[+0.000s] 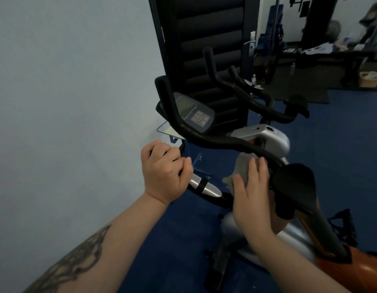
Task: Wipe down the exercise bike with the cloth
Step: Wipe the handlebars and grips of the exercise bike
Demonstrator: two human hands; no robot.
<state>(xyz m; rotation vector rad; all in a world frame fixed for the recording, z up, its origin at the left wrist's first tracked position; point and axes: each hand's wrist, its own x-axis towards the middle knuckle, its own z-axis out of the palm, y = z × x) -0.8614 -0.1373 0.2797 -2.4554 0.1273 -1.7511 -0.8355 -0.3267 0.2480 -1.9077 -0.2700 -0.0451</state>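
The exercise bike (265, 136) stands in front of me, silver-bodied with black handlebars (206, 140) and a console (194, 113). My left hand (164, 172) grips the near left handlebar grip, fingers curled round it. My right hand (251, 191) lies flat with straight fingers on a grey cloth (242, 166), pressing it against the right part of the handlebar, just left of the black saddle (295, 182). Part of the cloth is hidden under my hand.
A pale wall (67, 102) runs along the left. A dark slatted door (206, 39) stands behind the bike, and a second bike's handlebars (246, 94) beyond. Blue floor (342, 155) stretches to the right; benches and clutter fill the far right.
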